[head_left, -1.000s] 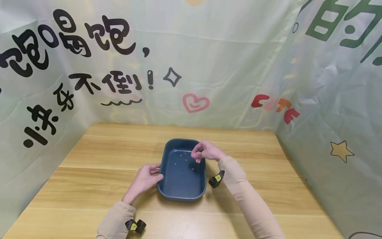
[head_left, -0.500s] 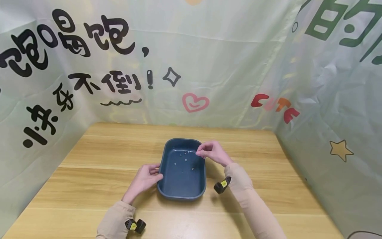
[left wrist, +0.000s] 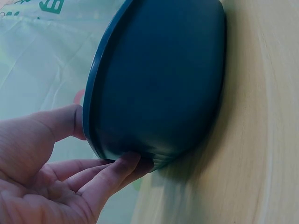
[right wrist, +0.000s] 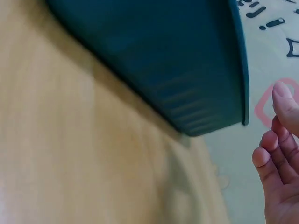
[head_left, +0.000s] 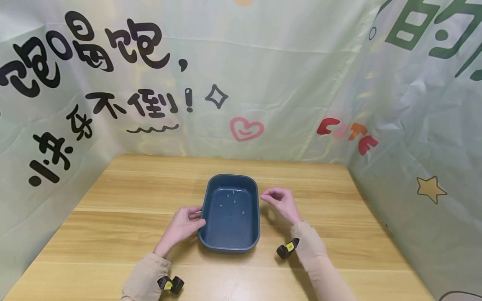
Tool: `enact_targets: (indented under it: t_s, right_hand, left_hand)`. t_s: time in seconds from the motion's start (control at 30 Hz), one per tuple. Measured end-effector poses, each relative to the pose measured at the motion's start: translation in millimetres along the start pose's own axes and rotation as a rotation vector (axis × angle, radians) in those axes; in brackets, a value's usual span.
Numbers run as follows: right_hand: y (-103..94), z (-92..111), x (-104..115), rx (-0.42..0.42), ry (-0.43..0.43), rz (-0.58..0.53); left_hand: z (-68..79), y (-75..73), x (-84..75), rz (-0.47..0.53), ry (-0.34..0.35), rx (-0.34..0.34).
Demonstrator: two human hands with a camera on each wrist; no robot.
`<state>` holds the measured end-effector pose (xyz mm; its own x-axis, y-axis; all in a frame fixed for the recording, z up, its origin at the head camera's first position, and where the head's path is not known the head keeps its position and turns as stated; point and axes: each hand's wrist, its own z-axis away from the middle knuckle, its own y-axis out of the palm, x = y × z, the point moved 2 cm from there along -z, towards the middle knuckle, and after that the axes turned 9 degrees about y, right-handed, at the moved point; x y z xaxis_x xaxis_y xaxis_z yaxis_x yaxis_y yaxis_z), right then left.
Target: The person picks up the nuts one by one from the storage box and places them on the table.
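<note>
A dark blue rectangular tray (head_left: 230, 230) with rounded corners sits on the table. Several tiny shiny round pieces (head_left: 234, 201) lie scattered inside it, mostly toward its far half; they are too small to name. My left hand (head_left: 183, 225) grips the tray's left side: in the left wrist view its thumb (left wrist: 70, 121) is at the rim and its fingers (left wrist: 110, 179) press the outer wall. Just right of the tray, apart from it, hovers my right hand (head_left: 282, 204), thumb and forefinger tips close together. Whether anything tiny is between those tips cannot be seen.
The wooden table (head_left: 150, 188) has a light grain. Pale printed cloth (head_left: 286, 96) with lettering, a heart and a star hangs along its back and sides. A black strap-on camera (head_left: 288, 248) sits at the right wrist, and another camera (head_left: 171, 285) at the left.
My right hand has drawn back from over the tray's far right part, moving right and toward me, past the rim. The left hand and the tray have stayed in place.
</note>
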<state>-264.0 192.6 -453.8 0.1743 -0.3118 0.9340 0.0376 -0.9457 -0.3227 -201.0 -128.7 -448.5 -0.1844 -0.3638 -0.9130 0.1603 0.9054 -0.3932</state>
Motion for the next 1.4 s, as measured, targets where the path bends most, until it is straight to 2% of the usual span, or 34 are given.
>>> enact_targets:
  t_s: [0.17,0.3,0.4,0.63,0.9,1.4]
  right_hand:
    - [-5.6,7,-15,-0.056,0.043,0.004]
    - [-10.6,12,-29,-0.084,0.121,0.053]
    - [-14.1,15,-38,-0.08,0.136,0.106]
    - [-16.5,17,-49,-0.069,0.048,0.187]
    - [-14.7,26,-56,-0.094,-0.001,0.224]
    - [-11.7,31,-55,-0.126,-0.141,0.334]
  left_hand:
    - [0.3,-0.2,0.2,0.003,0.001,0.011]
    - [0.9,0.0,0.7,0.008,0.001,0.022]
    - [1.4,0.4,0.9,0.007,-0.001,0.02]
    - [1.7,1.0,1.3,-0.003,-0.011,0.009]
    - [1.5,1.7,0.7,-0.002,-0.013,0.006]
    - [0.5,0.4,2.4,0.015,0.017,0.009]
